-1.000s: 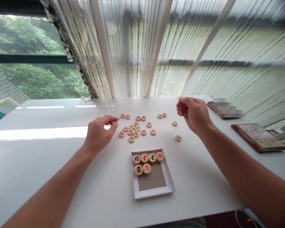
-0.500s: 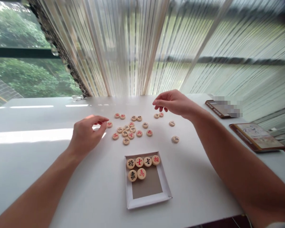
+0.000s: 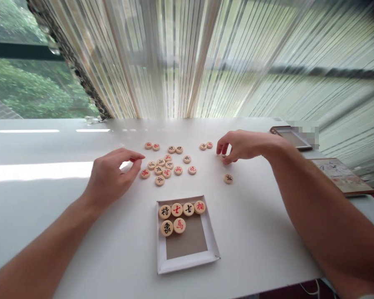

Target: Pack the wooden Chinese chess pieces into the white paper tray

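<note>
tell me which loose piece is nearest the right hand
The piece partly covered by the right hand; all others in view lie clear of that hand.

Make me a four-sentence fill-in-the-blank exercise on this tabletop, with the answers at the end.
1. The shallow box holds ____ round pieces in all.
2. Four of them lie in the far row and ____ in the near row.
3. In the near row, the left piece bears a black character and the right piece a ____ one.
4. Just on the person's side of the right hand, a lone piece shows its character in ____.

Missing words: six; two; red; black.
</note>
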